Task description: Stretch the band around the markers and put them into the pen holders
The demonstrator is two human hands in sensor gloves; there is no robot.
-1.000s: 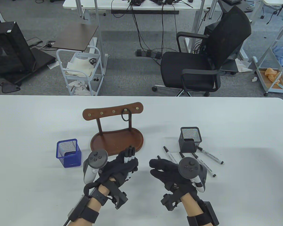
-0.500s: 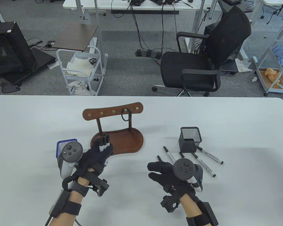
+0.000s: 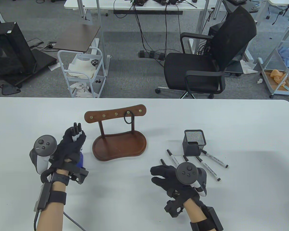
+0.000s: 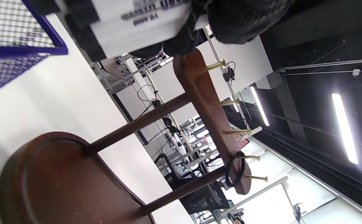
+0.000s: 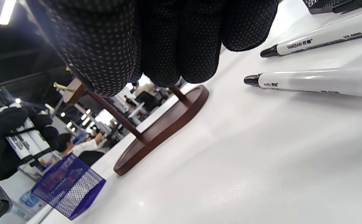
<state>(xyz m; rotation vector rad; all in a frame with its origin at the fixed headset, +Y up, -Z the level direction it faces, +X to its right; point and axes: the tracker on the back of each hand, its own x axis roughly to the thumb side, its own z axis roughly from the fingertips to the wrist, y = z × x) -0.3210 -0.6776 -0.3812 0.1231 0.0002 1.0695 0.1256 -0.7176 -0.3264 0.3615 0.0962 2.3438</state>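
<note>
My left hand (image 3: 73,139) grips a bundle of white markers (image 3: 76,128) with black caps, upright, over the blue mesh pen holder (image 3: 81,160), which the hand mostly hides. In the right wrist view thin black bands cross the bundle (image 5: 22,140). The left wrist view shows the marker barrels (image 4: 137,28) just above the blue holder's rim (image 4: 13,46). My right hand (image 3: 159,173) hovers over the table with relaxed fingers (image 5: 156,40), holding nothing. Several loose markers (image 3: 174,157) lie beside it, near the black mesh pen holder (image 3: 194,142).
A brown wooden hook rack (image 3: 115,115) with a tray base (image 3: 119,145) stands between the two holders. A black band (image 3: 128,119) hangs from one brass hook. More loose markers (image 3: 214,158) lie right of the black holder. An office chair (image 3: 207,62) stands beyond the table's far edge.
My left hand has carried the marker bundle left and away from me, from in front of the wooden tray to above the blue holder. The right hand has shifted only slightly.
</note>
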